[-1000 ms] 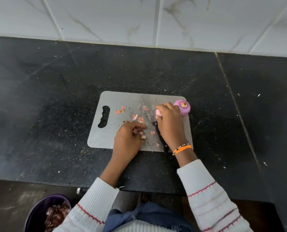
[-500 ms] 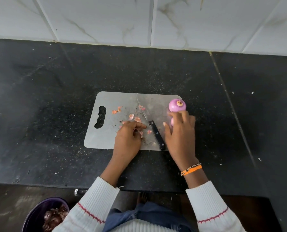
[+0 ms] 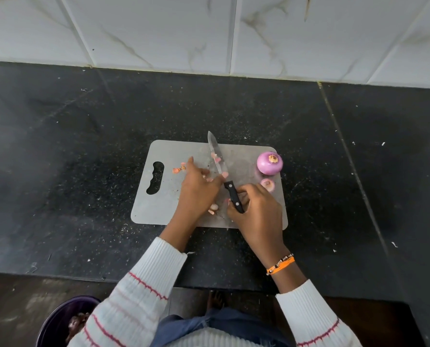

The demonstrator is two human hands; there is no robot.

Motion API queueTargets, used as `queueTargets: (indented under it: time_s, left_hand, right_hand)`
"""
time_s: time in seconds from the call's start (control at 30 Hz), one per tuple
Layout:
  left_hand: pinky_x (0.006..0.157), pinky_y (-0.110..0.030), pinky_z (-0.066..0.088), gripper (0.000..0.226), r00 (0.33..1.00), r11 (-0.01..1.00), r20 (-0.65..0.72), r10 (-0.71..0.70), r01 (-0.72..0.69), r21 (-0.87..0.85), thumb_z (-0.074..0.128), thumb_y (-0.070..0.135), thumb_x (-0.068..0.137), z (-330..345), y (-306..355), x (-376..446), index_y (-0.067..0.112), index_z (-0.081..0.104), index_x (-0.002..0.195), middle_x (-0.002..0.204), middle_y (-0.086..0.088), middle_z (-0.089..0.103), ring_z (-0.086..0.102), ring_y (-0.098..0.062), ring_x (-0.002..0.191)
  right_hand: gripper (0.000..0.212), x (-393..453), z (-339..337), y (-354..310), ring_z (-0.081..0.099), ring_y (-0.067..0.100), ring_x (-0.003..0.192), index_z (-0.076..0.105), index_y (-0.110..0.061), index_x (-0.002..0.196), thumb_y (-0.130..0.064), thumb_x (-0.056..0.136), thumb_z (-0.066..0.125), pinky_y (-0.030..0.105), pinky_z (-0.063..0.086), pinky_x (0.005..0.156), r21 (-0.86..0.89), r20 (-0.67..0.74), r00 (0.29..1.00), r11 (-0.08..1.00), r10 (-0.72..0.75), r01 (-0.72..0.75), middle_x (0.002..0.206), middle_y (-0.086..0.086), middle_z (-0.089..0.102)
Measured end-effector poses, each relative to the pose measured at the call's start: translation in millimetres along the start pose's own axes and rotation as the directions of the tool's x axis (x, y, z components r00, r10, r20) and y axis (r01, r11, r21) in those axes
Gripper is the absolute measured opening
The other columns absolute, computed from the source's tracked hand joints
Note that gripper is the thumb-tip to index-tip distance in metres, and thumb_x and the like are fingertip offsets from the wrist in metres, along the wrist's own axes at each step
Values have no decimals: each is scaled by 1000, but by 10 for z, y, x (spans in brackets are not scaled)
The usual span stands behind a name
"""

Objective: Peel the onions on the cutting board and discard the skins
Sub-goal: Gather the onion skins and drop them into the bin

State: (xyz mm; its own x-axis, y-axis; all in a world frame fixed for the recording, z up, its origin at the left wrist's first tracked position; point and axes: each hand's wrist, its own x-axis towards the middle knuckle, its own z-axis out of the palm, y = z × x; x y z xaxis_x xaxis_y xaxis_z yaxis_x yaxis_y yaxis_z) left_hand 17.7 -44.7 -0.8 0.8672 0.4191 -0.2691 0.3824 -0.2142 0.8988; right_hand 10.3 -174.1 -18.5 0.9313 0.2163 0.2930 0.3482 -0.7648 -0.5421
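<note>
The peeled onion sits at the far right corner of the cutting board, with a small cut-off piece just beside it on the near side, probably parked out of the way while the scraps are cleared. The left hand lies flat with fingers extended over the scattered skin bits mid-board, apparently gathering them for discarding. The right hand grips the black handle of the knife, blade pointing toward the board's far edge.

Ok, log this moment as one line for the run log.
right hand grips knife | left hand flat on skins | peeled onion on cutting board
</note>
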Motion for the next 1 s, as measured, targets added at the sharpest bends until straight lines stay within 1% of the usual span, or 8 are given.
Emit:
queueTargets:
  time_s: [0.07, 0.17, 0.27, 0.37, 0.47, 0.6, 0.87, 1.0]
  left_hand:
    - [87, -30, 48, 90, 999, 997, -40, -12, 9, -79, 69, 31, 81, 13, 74, 91, 9, 11, 146, 109, 3, 56, 57, -14, 101]
    - [59, -9, 42, 61, 989, 996, -140, 37, -47, -70, 69, 22, 82, 2, 168, 196, 9, 40, 134, 82, 8, 59, 56, 0, 72]
    - [64, -23, 57, 22, 980, 985, -187, 69, -97, -144, 67, 13, 84, -11, 173, 265, 6, 64, 104, 76, -9, 68, 66, -17, 67]
    - [67, -27, 58, 8, 983, 979, -176, 44, -77, -188, 62, 8, 87, -43, 148, 314, 5, 68, 89, 73, -7, 69, 67, -15, 66]
    - [67, -22, 55, 12, 986, 992, -143, 91, -102, -71, 61, 6, 86, -92, 98, 329, 12, 69, 81, 73, -1, 68, 64, -10, 64]
    - [48, -5, 40, 23, 979, 961, -81, 186, -164, 222, 58, 0, 84, -126, -22, 231, 17, 73, 90, 87, 5, 66, 54, -1, 58]
    - [81, -13, 36, 43, 940, 834, 7, 340, -305, 461, 48, -11, 81, -166, -149, -55, 13, 67, 110, 113, -5, 61, 56, -20, 103]
    - [106, -30, 28, 52, 938, 747, 37, 345, -298, 593, 47, -6, 86, -193, -348, -212, 6, 41, 137, 141, -15, 40, 36, -32, 129]
  right_hand:
    - [20, -18, -10, -6, 60, 17, 68, 64, -14, 86, -23, 72, 75, 23, 39, 55, 24, 7, 1000, 1000, -11, 11, 79, -1, 64]
    - [23, -34, -16, -1, 60, 15, 69, 64, -15, 90, -24, 73, 75, 23, 40, 56, 33, 31, 999, 999, -21, 20, 82, -1, 64]
    - [24, -29, -34, 7, 60, 14, 68, 64, -15, 92, -24, 73, 75, 23, 42, 55, 55, 54, 999, 998, 0, -3, 81, -1, 65]
    - [24, -11, -45, 32, 61, 14, 69, 64, -16, 93, -26, 74, 75, 24, 46, 56, 52, 65, 997, 998, 39, -43, 81, -1, 67]
    - [22, 43, -85, 77, 57, 14, 68, 65, -14, 92, -22, 74, 74, 16, 31, 54, -15, 19, 996, 996, 84, -84, 81, 1, 65]
    - [17, 138, -107, 149, 62, 25, 75, 65, -7, 89, -18, 78, 72, 24, 34, 61, -161, -3, 994, 981, 109, -108, 88, 8, 62]
    - [14, 138, -79, 82, 62, 33, 84, 68, -1, 94, 2, 81, 64, 35, 49, 64, -187, 17, 998, 981, 59, -54, 94, 15, 65]
    - [36, 50, -2, -73, 55, 28, 108, 55, -4, 123, 2, 87, 52, 34, 48, 82, -207, 247, 968, 978, 34, 18, 120, 12, 57]
